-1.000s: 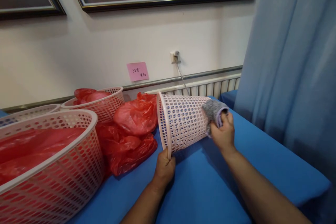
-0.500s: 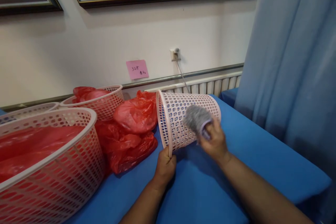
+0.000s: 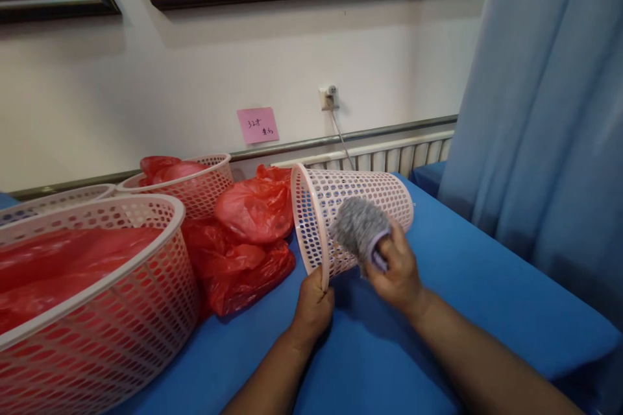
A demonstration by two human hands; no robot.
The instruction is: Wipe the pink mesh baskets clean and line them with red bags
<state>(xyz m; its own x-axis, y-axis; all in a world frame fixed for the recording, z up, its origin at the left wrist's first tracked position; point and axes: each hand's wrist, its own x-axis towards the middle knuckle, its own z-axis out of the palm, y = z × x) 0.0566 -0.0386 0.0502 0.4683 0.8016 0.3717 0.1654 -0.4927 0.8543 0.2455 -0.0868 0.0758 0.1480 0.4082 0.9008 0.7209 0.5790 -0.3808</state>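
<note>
Left grip (image 3: 312, 308) is closed on the near, lower part of the rim of a pale pink perforated basket (image 3: 374, 185), thumb pressed along the edge. Right grip (image 3: 399, 272) is closed on a grey fuzzy cloth (image 3: 359, 225) with a lilac edge, and the cloth covers part of the basket's near side, between rim and base. The basket lies on its side above the blue-covered desk (image 3: 506, 305), its mouth facing left and its narrower base to the right; how much of its underside touches the desk is hidden.

Just left of the mouth, a heap of red plastic bags (image 3: 256, 211) sits on the desk. Beyond it, at the near left, stands a large pink basket (image 3: 165, 298) with red plastic inside. Behind that are a smaller basket (image 3: 214, 191), also holding red plastic, and another basket (image 3: 58, 198), mostly hidden.

On the wall are a pink note (image 3: 257, 125) with handwriting and a socket (image 3: 328, 98) with a plug in it. A radiator (image 3: 389, 161) runs below, and a blue curtain (image 3: 535, 117) hangs at the right.
</note>
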